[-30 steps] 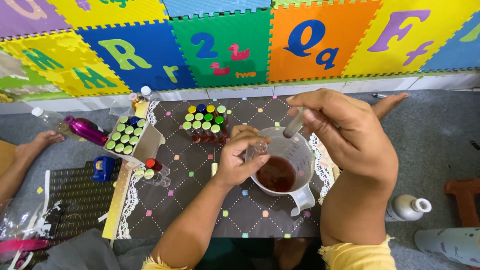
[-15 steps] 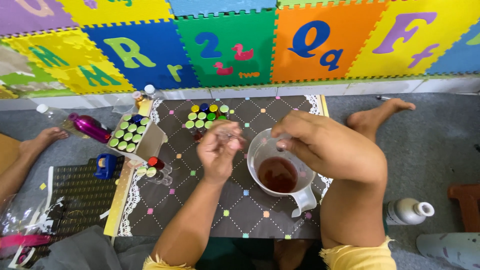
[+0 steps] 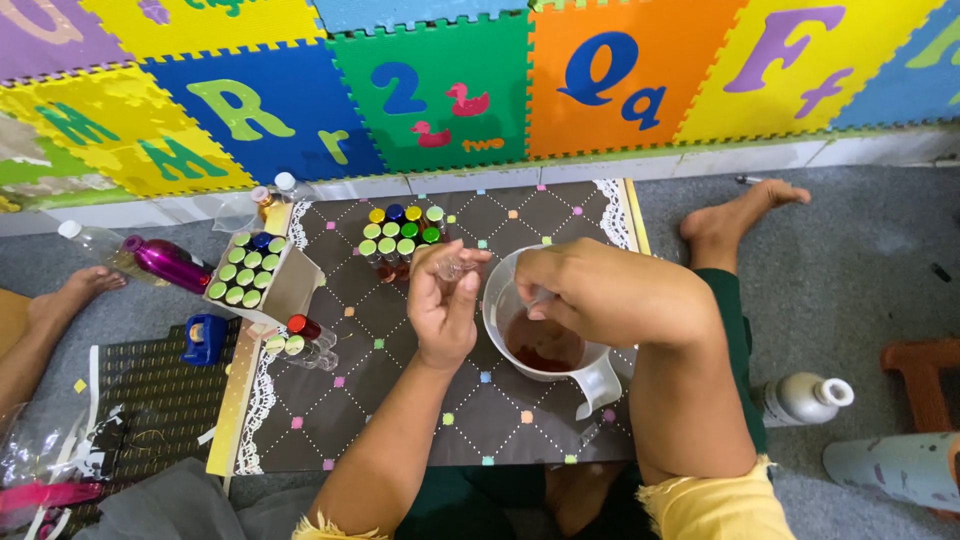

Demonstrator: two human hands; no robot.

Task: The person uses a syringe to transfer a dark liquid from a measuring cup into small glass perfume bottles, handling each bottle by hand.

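Your left hand [image 3: 445, 305] pinches a small clear bottle [image 3: 450, 268] just left of the jug [image 3: 545, 335] — right hand [image 3: 610, 295] curled over it, contents unclear. Capped bottles [image 3: 398, 240] done far left; red liquid remains.

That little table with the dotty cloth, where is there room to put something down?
The table cloth is bare along the near edge, below the left hand and the measuring jug. The far right corner behind the jug is free too. The far left is crowded with small capped bottles and a bottle box.
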